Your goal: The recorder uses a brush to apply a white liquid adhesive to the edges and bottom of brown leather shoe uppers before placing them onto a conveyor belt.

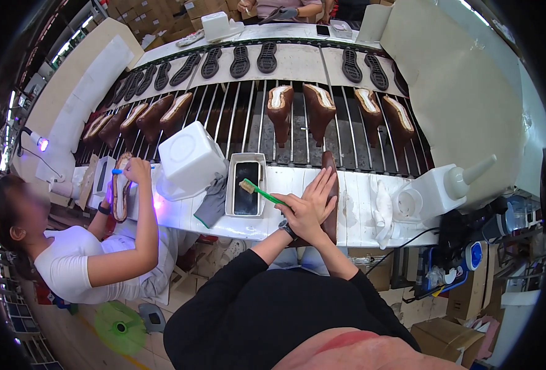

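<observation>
A dark brown shoe upper (330, 219) stands at the near edge of the white bench in front of me, partly hidden by my hands. My left hand (318, 192), with a watch at its wrist, lies over it with fingers stretched out. Crossing over that wrist, my right hand (297, 213) is closed round a green-handled brush (267, 196). The brush's tan bristles hover above a white tray (229, 200) holding a dark, shiny surface.
Brown shoe uppers (320, 111) hang upside down on the roller conveyor (248, 123), with black soles (240, 60) behind. Left are a white container (190, 157), a grey glove (212, 203) and a co-worker (88, 253) brushing another shoe. Right stands a white spouted bottle (442, 188).
</observation>
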`<state>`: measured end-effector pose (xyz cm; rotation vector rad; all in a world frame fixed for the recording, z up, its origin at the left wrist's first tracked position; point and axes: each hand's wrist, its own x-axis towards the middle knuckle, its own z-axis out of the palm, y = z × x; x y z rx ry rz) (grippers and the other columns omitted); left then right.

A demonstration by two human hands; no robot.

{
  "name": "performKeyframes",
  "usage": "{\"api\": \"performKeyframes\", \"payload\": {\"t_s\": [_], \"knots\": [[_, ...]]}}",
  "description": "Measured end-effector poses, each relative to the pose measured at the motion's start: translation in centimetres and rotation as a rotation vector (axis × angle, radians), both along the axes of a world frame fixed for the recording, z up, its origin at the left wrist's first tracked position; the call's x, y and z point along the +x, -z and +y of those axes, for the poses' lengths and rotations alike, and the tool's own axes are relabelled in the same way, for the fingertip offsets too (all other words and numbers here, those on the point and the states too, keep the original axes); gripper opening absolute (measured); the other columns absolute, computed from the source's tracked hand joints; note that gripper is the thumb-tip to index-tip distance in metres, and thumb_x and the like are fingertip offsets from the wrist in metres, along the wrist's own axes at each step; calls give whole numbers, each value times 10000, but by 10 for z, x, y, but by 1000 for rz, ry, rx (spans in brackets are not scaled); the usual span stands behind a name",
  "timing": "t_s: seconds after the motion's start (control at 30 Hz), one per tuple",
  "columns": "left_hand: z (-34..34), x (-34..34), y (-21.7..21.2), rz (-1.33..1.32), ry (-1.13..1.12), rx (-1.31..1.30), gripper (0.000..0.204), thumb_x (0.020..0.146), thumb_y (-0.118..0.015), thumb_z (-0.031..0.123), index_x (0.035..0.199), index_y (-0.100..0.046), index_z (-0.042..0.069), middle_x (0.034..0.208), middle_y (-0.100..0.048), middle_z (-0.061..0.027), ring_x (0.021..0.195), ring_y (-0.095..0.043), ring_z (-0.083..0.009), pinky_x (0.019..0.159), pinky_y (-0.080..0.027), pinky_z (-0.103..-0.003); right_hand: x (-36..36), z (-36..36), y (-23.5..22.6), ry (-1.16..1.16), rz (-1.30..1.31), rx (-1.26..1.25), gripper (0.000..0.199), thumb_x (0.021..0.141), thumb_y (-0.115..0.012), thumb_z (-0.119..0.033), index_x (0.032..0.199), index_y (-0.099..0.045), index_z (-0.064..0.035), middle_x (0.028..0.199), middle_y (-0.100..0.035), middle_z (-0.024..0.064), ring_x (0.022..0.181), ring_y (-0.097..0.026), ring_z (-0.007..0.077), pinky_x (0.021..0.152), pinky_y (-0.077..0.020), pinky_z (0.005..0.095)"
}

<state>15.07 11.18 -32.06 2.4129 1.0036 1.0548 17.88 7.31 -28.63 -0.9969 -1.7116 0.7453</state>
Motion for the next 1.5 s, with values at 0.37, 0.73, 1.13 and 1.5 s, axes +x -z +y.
{"api": "performKeyframes", "payload": {"t_s": [0.37,0.73,1.13,1.5], "knots": [[-1,3,3,-8,-17,-6,690,837,-617,168,1453,-355,-2,1534,-307,-190,1422,-296,-335,1114,-316,-431,2,-1,-2,-8,-10,10,283,872,-650,-56,1154,-655,-27,822,-642,125,723,-634,253,664,-479,323],[-2,3,-2,3,-6,-5,680,849,-606,171,1454,-349,-4,1527,-315,-191,1421,-298,-333,1115,-317,-423,2,0,1,-2,2,-12,278,875,-653,-61,1152,-655,-31,828,-644,138,708,-634,262,647,-477,333],[-1,0,-1,7,-5,7,656,860,-592,173,1446,-359,-11,1526,-314,-195,1414,-303,-350,1122,-313,-431,1,0,2,-10,12,-34,280,878,-644,-64,1156,-655,-41,829,-645,135,718,-640,265,659,-484,342],[0,-2,-2,-4,-2,22,679,840,-608,172,1441,-359,-21,1521,-317,-208,1408,-308,-362,1109,-324,-447,-1,-1,-1,-12,3,2,262,883,-632,-59,1142,-652,-20,842,-654,130,742,-650,263,672,-492,343]]}}
